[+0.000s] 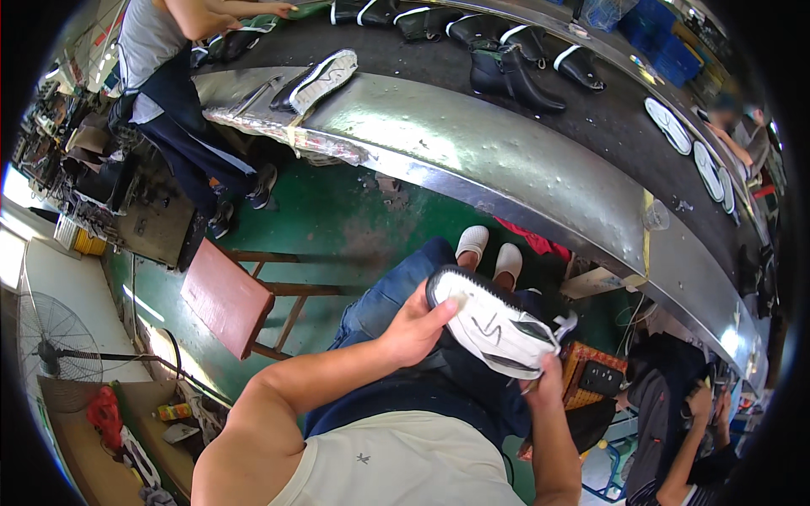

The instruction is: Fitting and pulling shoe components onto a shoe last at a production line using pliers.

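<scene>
Held in front of my lap is a black shoe (492,327), its white underside turned up with a dark mark drawn on it and a toothed dark edge around it. My left hand (415,325) grips one end, the thumb lying on the white underside. At the other end my right hand (547,379) is closed round the edge, its fingers partly hidden beneath. A similar black shoe with a white underside (325,82) rests on the metal ledge ahead. Beyond it, black boots (513,78) stand on the dark belt.
A curved metal ledge (405,131) borders the dark conveyor belt (388,55). White soles (668,125) lie farther right. A reddish stool (226,295) and a fan (55,346) are at left. One person (181,93) stands far left; another (675,422) sits at lower right.
</scene>
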{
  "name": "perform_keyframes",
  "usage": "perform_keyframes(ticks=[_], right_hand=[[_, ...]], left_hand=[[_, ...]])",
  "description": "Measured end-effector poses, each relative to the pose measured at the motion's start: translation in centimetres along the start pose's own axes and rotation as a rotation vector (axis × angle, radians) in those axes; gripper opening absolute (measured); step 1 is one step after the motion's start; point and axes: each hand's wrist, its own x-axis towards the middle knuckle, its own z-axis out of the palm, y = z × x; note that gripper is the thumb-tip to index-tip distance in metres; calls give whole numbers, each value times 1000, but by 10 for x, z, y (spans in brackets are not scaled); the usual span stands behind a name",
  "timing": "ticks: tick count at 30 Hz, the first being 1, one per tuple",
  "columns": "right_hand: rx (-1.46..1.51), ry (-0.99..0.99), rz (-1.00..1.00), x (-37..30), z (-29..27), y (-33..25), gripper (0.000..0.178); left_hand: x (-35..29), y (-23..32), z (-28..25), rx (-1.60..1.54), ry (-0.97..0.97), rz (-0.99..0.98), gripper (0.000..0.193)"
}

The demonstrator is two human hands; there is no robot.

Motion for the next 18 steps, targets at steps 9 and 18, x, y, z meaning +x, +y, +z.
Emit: perform_keyframes(ticks=[9,18], right_hand=[[-454,38,293,-55,-26,-18,58],[-655,274,312,-81,-25,-17,34]], left_hand=[[115,-14,40,1011,-384,-128,48],[85,-113,7,1370,-543,-421,91]])
